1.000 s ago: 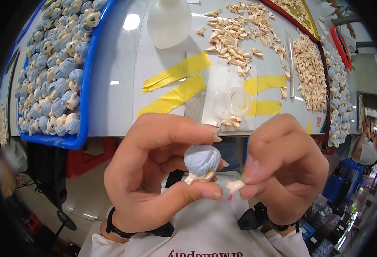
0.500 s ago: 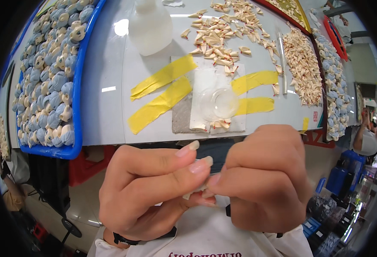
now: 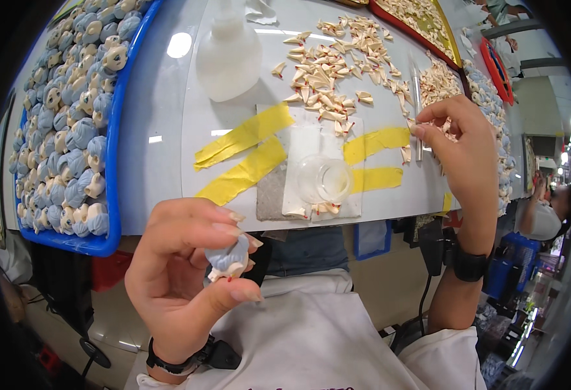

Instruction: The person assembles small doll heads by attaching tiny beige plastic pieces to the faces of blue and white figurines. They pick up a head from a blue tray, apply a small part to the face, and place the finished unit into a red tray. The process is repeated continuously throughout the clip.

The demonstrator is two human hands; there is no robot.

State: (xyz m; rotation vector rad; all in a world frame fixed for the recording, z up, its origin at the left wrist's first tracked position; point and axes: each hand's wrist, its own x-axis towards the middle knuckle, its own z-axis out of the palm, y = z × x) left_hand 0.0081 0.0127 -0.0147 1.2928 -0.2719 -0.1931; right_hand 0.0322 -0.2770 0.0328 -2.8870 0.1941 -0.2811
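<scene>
Between the thumb and fingers of my left hand [image 3: 181,279] is a small doll head [image 3: 228,257] with blue-grey hair and a pale face, held up in front of my shirt. My right hand [image 3: 459,140] reaches over the table, thumb and forefinger pinched on a small cream pointed piece [image 3: 411,122] with a red tip, beside a thin metal rod [image 3: 418,104]. A loose spread of such cream pieces [image 3: 318,71] lies at the far middle. Nearer to me, a small clear round jar [image 3: 329,179] stands on a white pad [image 3: 298,146] fixed by yellow tape [image 3: 376,143].
A blue tray [image 3: 113,195] full of blue-haired doll heads stands at the left. A translucent white bottle [image 3: 229,62] is at the back. On the right are a heap of cream pieces [image 3: 438,81], a red-rimmed tray [image 3: 422,26] and more doll heads [image 3: 493,120]. Another person [image 3: 548,214] sits far right.
My hands have come apart. The left moved slightly down and left, now showing the doll head; the right moved up and right to the cream pieces beside the rod.
</scene>
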